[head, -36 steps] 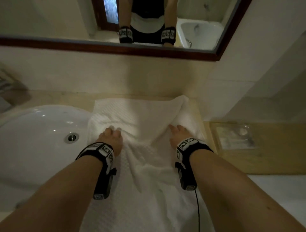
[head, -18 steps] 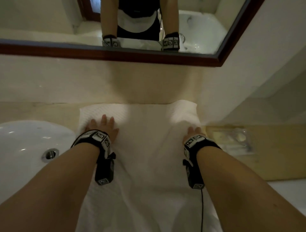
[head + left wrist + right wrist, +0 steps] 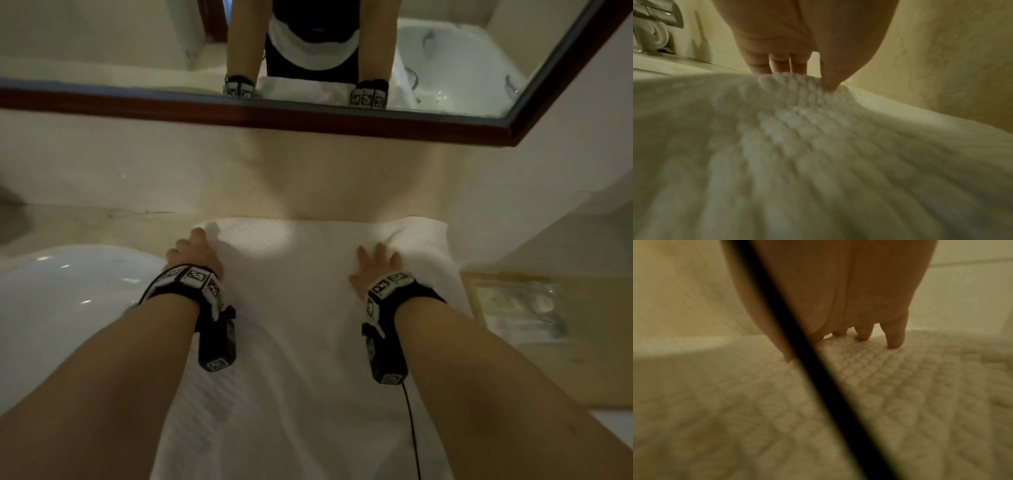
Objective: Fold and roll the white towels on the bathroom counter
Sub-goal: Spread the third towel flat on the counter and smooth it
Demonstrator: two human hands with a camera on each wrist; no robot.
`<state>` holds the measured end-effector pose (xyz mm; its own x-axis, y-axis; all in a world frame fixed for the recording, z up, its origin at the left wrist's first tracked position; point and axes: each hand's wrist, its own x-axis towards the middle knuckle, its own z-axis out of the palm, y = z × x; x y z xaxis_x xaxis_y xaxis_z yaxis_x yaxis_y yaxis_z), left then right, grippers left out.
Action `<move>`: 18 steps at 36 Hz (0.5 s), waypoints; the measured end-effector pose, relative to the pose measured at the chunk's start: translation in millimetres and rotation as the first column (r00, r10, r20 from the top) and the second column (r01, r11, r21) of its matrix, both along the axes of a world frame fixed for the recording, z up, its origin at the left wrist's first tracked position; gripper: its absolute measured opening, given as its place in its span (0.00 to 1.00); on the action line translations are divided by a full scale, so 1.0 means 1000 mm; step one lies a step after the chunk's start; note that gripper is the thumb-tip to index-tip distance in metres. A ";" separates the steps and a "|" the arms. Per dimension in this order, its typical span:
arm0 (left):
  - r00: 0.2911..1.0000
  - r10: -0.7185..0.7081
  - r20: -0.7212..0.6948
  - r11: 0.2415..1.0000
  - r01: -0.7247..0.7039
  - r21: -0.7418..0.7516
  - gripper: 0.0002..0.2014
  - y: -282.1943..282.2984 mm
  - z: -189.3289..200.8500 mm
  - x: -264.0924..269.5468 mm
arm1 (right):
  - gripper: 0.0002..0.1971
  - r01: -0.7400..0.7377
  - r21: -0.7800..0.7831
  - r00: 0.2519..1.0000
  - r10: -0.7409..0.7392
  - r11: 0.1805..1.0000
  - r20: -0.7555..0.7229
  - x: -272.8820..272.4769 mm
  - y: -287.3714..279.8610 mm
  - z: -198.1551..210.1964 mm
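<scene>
Both of our hands lay on the white towel point(image 3: 294, 308), spread on the counter point(image 3: 85, 222) right of the sink point(image 3: 61, 301). Our left hand point(image 3: 193, 253) pinched its far left corner; our right hand point(image 3: 375, 270) pressed flat, fingers point(image 3: 895, 339) straight.

The room is dim and yellow-tinted. In the head view a soft bright patch falls on the towel point(image 3: 274, 246) near the wall, and small glints mark the sink point(image 3: 61, 291) at the left. Straight lines such as the mirror frame point(image 3: 274, 118) bow toward the edges. Both wrist views are blurred in the foreground; a dark, out-of-focus cable point(image 3: 818, 369) crosses the right wrist view.
</scene>
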<state>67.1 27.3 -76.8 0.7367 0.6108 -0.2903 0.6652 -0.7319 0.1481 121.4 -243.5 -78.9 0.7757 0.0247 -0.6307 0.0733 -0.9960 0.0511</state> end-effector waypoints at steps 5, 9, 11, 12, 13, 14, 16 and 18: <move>0.997 0.003 -0.074 0.990 -0.014 -0.140 0.30 0.016 0.012 0.010 | 0.40 -0.046 -0.038 0.999 0.047 0.998 0.005 0.009 -0.013 -0.016; 0.988 -0.116 -0.098 0.987 0.103 -0.127 0.28 0.024 0.014 0.015 | 0.46 0.015 -0.032 1.000 -0.015 0.999 -0.004 0.006 -0.009 -0.001; 0.994 -0.086 -0.073 0.989 0.076 -0.130 0.24 0.029 0.015 0.015 | 0.51 0.059 -0.022 0.998 -0.060 0.998 -0.027 0.005 -0.005 0.005; 0.995 -0.081 -0.053 0.989 0.073 -0.127 0.22 0.032 0.016 0.015 | 0.52 0.075 -0.020 0.997 -0.076 0.997 -0.034 0.004 -0.003 0.007; 0.995 -0.092 -0.044 0.990 0.087 -0.107 0.21 0.034 0.015 0.015 | 0.53 0.088 -0.022 0.995 -0.089 0.996 -0.041 0.003 -0.001 0.006; 0.992 -0.112 -0.049 0.991 0.108 -0.078 0.20 0.035 0.013 0.015 | 0.54 0.095 -0.025 0.994 -0.096 0.995 -0.050 0.003 0.000 0.005; 0.983 -0.159 -0.090 0.987 0.161 0.020 0.18 0.034 0.008 0.015 | 0.54 0.104 -0.029 0.992 -0.106 0.994 -0.070 0.003 0.000 0.004; 0.975 -0.175 -0.140 0.972 0.194 0.134 0.20 0.027 0.006 0.015 | 0.55 0.103 -0.029 0.991 -0.105 0.994 -0.081 0.003 -0.003 0.003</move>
<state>82.2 53.9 -71.0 0.8037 0.5104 -0.3058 0.5229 -0.8511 -0.0462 124.6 -246.4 -76.0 0.7183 -0.0703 -0.6921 -0.0260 -0.9969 0.0743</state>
